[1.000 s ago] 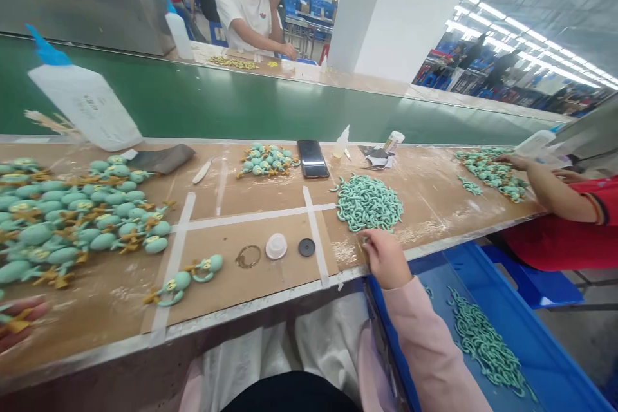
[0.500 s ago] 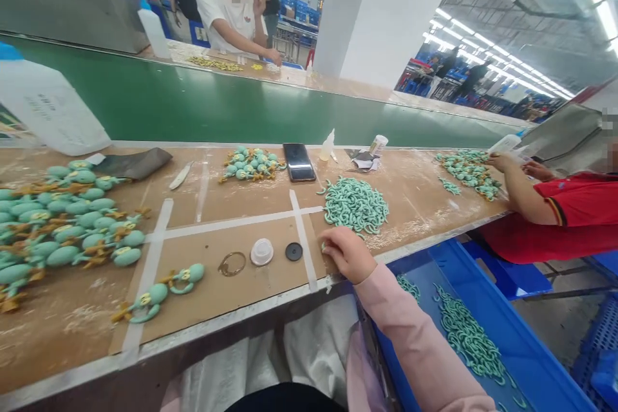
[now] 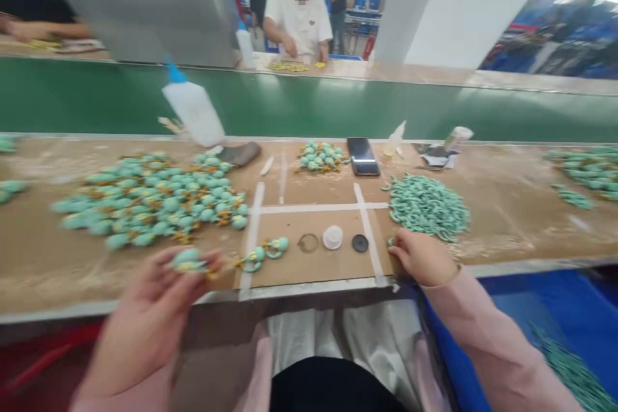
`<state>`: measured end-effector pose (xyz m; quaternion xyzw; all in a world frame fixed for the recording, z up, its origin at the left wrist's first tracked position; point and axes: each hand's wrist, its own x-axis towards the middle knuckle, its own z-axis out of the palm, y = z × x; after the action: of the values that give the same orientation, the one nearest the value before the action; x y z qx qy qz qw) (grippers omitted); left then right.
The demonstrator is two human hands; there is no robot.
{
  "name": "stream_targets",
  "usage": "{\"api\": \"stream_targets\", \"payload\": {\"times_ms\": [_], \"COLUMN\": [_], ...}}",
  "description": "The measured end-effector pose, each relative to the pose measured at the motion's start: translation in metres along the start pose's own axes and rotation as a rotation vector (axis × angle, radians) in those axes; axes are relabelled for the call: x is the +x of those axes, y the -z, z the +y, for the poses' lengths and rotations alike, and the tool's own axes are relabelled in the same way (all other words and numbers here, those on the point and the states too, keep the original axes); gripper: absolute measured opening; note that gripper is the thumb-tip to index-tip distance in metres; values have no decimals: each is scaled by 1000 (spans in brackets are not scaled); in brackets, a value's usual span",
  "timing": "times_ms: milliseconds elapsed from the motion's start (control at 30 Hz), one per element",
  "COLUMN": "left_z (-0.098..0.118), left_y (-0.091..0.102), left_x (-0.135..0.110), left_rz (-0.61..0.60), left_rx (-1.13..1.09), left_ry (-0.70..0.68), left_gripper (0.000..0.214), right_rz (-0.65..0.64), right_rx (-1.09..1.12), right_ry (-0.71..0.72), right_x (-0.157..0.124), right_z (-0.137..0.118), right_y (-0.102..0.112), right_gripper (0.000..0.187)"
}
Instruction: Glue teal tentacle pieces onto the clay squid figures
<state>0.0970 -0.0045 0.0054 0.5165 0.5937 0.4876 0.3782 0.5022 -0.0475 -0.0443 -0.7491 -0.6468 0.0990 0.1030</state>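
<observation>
My left hand (image 3: pixel 147 312) is closed on a small mint-green figurine (image 3: pixel 187 260) with orange-brown parts, slightly blurred, above the table's front edge. Behind it spreads a big heap of similar figurines (image 3: pixel 159 196). Fingertips of my right hand (image 3: pixel 427 257) pinch together at the cardboard's right side, with a bit of a small green curved piece (image 3: pixel 391 242) showing between them. Just beyond that hand lies a pile of green curved pieces (image 3: pixel 427 203). Two figurines with curved pieces (image 3: pixel 277 246) rest on the cardboard mat (image 3: pixel 299 273), left of a brass-coloured ring (image 3: pixel 308 243).
A white cap (image 3: pixel 332 237) and a black disc (image 3: pixel 360 243) lie on the mat. Farther back are a phone (image 3: pixel 363 156), a small dropper bottle (image 3: pixel 394 140) and a large white bottle (image 3: pixel 196 112). A blue bin (image 3: pixel 570 309) stands at lower right. One person sits across the green belt (image 3: pixel 309 100).
The view has swung left. My left hand has come into sight with a figurine in it. My right hand stays pinched beside the pile of curved pieces.
</observation>
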Motion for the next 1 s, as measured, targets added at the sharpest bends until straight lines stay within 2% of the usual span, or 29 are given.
{"api": "stream_targets", "payload": {"times_ms": [33, 100, 267, 367, 500, 633, 733, 833, 900, 1000], "left_z": [-2, -3, 10, 23, 33, 35, 33, 29, 26, 24], "left_y": [-3, -13, -34, -41, -50, -61, -70, -78, -83, -88], "left_x": [-4, -13, -32, -39, -43, -49, -55, -61, -64, -64], "left_rz": [-60, -139, -245, -272, -303, -450, -641, -815, -856, -852], "left_rx": [-132, -281, -523, -626, -678, -726, -809, -874, -890, -879], "left_ry": [116, 234, 340, 388, 398, 375, 337, 306, 292, 282], "left_gripper": [53, 53, 45, 45, 41, 31, 31, 30, 29, 29], "right_rz": [-18, -41, -69, -43, 19, 29, 123, 235, 252, 215], "right_rx": [2, 9, 55, 274, 583, 730, 701, 565, 469, 355], "right_ry": [0, 7, 27, 84, 217, 426, 574, 666, 701, 686], "right_x": [2, 6, 1, -12, -28, -34, -32, -29, -27, -28], "right_z": [0, 2, 6, -2, -36, -83, -111, -126, -128, -128], "right_y": [-1, -2, 7, 18, 26, 30, 36, 43, 48, 50], "right_gripper": [11, 13, 16, 25, 20, 8, 7, 4, 3, 9]}}
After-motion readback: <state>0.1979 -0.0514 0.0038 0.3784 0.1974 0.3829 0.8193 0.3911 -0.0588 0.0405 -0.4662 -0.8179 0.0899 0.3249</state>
